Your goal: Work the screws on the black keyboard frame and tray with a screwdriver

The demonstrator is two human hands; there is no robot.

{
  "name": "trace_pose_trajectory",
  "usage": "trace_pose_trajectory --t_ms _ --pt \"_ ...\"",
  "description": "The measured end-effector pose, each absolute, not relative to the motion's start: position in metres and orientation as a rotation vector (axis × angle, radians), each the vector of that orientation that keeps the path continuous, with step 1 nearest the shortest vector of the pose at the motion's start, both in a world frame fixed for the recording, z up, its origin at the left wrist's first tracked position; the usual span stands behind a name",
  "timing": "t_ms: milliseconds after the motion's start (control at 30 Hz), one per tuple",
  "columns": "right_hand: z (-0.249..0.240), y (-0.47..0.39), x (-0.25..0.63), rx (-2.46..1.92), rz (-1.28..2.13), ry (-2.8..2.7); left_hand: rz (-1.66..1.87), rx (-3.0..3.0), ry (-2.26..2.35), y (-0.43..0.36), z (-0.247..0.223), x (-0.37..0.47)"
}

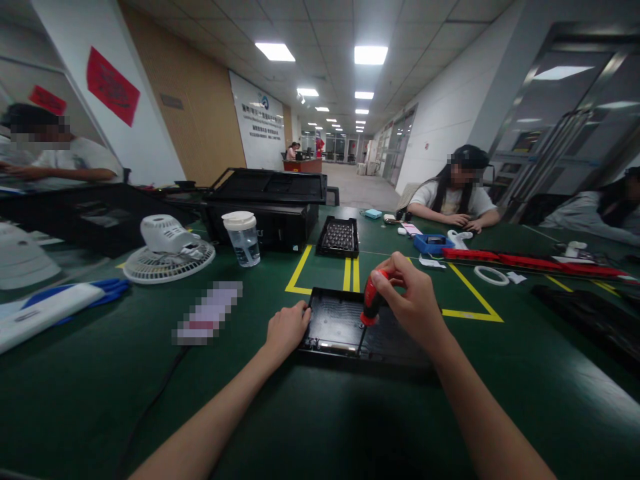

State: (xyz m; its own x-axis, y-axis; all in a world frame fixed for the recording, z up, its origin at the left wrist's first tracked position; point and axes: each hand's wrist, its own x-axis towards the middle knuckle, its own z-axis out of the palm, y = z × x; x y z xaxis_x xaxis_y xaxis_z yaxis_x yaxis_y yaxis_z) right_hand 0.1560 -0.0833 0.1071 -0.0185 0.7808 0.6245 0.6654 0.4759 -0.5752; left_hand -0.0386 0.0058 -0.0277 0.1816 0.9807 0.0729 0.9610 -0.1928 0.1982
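A shallow black plastic casing (333, 313) lies on the green table right in front of me. My left hand (289, 328) grips its left edge, fingers bent over the side. In my right hand (407, 293) is a red and black screwdriver (371, 300), its handle held from above. The screwdriver's shaft points down into the casing, close to a light metallic strip (339, 347) along the near side. Whether the tip sits on a screw is too small to tell. My right hand and forearm hide the casing's right part.
A black tray of small round parts (339, 236) stands beyond the casing, beside a large black case (265, 217). Leftward are a lidded cup (243, 239), a white fan (167, 257) and a blurred phone-like object (210, 313) with a cable. A blue box (433, 244) and tape roll (491, 275) lie right; people sit across.
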Motion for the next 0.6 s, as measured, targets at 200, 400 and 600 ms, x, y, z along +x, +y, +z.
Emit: trace_pose_trajectory --t_ms 200,400,600 --pt "0.1065 -0.0846 0.1554 -1.265 0.104 -1.709 0.267 2.322 1.937 0.0057 -0.0284 -0.0383" --pt "0.1061 -0.0846 0.1521 -1.278 0.051 -1.69 0.262 2.324 1.928 0.0048 -0.0266 -0.0381" --pt "0.1037 -0.0852 0.1488 -1.287 -0.003 -1.669 0.24 2.32 1.954 0.0048 -0.0269 -0.0378"
